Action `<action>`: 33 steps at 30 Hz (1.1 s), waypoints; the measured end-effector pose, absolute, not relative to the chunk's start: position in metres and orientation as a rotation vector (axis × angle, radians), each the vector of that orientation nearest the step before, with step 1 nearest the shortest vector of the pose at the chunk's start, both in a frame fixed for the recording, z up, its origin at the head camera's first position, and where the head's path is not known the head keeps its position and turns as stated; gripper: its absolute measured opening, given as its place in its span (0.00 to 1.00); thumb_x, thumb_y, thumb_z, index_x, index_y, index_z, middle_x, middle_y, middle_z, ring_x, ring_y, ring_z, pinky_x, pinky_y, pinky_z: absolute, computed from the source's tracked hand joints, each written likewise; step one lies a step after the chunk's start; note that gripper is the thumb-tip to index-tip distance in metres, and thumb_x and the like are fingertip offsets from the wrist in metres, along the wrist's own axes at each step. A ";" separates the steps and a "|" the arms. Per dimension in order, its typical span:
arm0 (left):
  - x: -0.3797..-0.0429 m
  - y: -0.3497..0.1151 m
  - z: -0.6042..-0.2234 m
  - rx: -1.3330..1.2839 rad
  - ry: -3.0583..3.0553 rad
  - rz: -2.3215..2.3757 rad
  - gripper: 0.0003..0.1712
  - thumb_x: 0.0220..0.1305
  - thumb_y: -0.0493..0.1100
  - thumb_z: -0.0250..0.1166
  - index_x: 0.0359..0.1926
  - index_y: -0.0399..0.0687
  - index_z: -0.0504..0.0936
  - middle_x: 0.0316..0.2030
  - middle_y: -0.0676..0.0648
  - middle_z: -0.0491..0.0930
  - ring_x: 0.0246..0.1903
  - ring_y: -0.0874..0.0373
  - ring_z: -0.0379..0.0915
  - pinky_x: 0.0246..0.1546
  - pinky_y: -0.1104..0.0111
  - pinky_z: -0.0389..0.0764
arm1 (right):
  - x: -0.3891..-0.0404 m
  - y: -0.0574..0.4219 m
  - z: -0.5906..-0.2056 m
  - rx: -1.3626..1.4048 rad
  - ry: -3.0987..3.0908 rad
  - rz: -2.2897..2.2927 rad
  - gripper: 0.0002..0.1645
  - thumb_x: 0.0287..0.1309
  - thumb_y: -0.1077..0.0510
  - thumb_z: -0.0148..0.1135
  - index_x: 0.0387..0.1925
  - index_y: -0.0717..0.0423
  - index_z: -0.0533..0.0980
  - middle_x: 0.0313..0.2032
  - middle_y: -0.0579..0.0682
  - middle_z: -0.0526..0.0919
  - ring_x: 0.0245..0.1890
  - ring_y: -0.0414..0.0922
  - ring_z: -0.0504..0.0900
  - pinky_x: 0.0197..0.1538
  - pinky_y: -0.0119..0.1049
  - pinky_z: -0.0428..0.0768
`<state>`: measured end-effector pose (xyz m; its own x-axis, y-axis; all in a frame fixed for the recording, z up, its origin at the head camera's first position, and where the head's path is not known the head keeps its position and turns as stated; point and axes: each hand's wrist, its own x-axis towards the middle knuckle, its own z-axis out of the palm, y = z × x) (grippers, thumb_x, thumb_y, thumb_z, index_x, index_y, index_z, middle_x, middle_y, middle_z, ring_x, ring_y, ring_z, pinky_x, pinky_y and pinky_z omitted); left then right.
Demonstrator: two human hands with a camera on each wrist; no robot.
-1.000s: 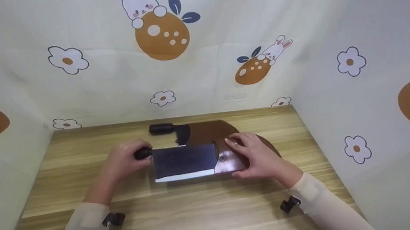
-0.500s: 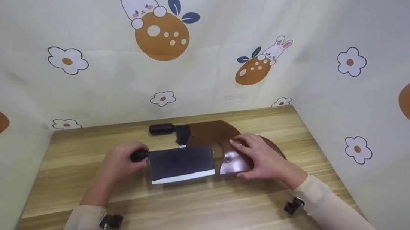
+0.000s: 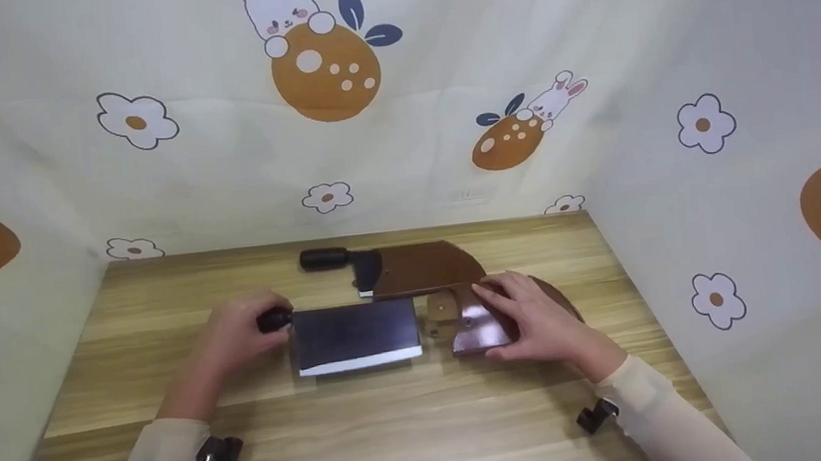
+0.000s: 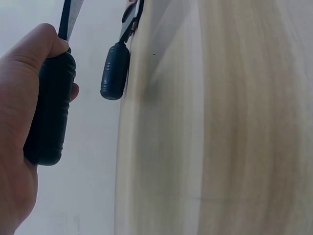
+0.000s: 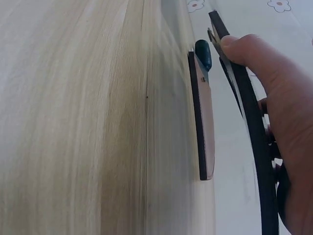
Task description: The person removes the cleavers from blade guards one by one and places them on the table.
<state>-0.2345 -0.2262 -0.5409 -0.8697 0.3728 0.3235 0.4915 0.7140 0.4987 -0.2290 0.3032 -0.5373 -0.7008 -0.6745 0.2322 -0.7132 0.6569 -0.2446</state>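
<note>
Unsheathing looked done: left fingers (image 3: pixel 259 303) gripped the bare cleaver (image 3: pixel 356 333), pointing toward right fingers (image 3: pixel 496 299) grasping the sheath (image 3: pixel 480 327); the next move probably needed clearance.

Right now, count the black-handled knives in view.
2. The bare knife is in the left hand; the sheathed knife lies on the table, farther back.

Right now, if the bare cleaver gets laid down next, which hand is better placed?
Probably the left hand: its grip is round the black handle of the cleaver, which is clear of the glossy brown sheath. The right hand holds that sheath.
</note>
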 end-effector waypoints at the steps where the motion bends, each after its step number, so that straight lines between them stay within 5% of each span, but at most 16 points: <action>1: -0.235 -0.227 -0.542 -0.693 -2.722 -0.877 0.18 0.58 0.40 0.83 0.49 0.50 0.90 0.46 0.49 0.90 0.48 0.46 0.86 0.53 0.44 0.87 | -0.229 0.305 -0.538 1.156 -2.747 0.486 0.68 0.49 0.28 0.82 0.84 0.53 0.66 0.78 0.60 0.69 0.77 0.60 0.66 0.80 0.64 0.63; 33: -0.242 -0.228 -0.567 -0.641 -2.961 -0.907 0.17 0.67 0.42 0.78 0.55 0.49 0.88 0.51 0.46 0.88 0.55 0.43 0.84 0.61 0.40 0.82 | -0.242 0.308 -0.570 1.140 -2.935 0.424 0.67 0.51 0.29 0.82 0.84 0.54 0.66 0.78 0.60 0.70 0.78 0.60 0.67 0.80 0.59 0.66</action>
<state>-0.2419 -0.2279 -0.5672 -0.9177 0.3854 0.0967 0.3734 0.7534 0.5412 -0.2419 0.3080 -0.5700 -0.7419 -0.6675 0.0633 -0.6582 0.7069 -0.2589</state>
